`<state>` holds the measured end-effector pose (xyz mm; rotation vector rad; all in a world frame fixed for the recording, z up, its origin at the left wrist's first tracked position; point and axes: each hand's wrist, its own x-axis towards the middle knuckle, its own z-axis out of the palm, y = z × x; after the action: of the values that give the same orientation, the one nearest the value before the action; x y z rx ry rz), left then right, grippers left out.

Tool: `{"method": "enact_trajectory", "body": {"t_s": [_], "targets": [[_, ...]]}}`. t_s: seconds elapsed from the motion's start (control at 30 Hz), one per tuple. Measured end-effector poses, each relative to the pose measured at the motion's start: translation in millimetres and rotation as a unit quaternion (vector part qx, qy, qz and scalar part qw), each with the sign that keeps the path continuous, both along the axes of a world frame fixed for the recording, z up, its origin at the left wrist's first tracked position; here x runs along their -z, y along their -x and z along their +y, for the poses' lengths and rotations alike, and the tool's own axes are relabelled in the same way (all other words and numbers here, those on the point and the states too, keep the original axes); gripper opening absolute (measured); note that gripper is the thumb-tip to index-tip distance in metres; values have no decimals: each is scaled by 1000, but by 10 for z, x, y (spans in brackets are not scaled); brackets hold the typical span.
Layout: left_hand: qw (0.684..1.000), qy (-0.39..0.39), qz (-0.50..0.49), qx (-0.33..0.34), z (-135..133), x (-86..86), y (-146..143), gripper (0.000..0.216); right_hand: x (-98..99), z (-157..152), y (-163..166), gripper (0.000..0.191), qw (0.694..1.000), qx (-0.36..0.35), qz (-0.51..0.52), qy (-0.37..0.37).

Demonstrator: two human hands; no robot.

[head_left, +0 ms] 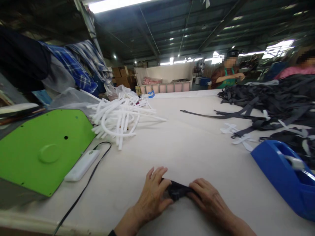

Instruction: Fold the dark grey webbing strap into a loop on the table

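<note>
A short black strap (180,190), bunched or folded, lies between my two hands just above the near part of the table. Something like a dark buckle shows at its left part, too blurred to be certain. My left hand (155,193) curls its index finger and thumb around the left end, its other fingers raised. At the right end, my right hand (209,198) grips the strap between thumb and fingers. My palms hide both ends of the strap.
White foam-like strips (120,118) are piled at the back left. A green panel (49,147) and a white power bank (82,165) with a black cable stand left. On the right are a blue tape dispenser (283,173) and heaped black straps (275,95). Two people sit beyond.
</note>
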<state>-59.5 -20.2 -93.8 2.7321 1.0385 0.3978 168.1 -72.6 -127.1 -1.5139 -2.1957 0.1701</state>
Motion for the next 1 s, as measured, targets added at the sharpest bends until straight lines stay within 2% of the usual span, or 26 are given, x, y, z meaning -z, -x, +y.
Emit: {"method": "enact_trajectory", "body": {"t_s": [0.1,0.27,0.5,0.83,1.0], "targets": [[1000,-21,1,15,-64,113,-83,27,-28,-9,-12,17,1000,-2,11,18],[999,-20,-11,-25,-51,235,-53,19,-120,-5,-34,26,999,-13,27,39],[999,21,-29,16,16,176,58,12,-163,50,-31,26,995,17,58,84],[999,29,-44,8,56,178,146,17,-215,61,-44,33,982,26,101,160],[996,20,-89,24,80,163,163,13,-188,58,-74,40,978,24,133,156]]}}
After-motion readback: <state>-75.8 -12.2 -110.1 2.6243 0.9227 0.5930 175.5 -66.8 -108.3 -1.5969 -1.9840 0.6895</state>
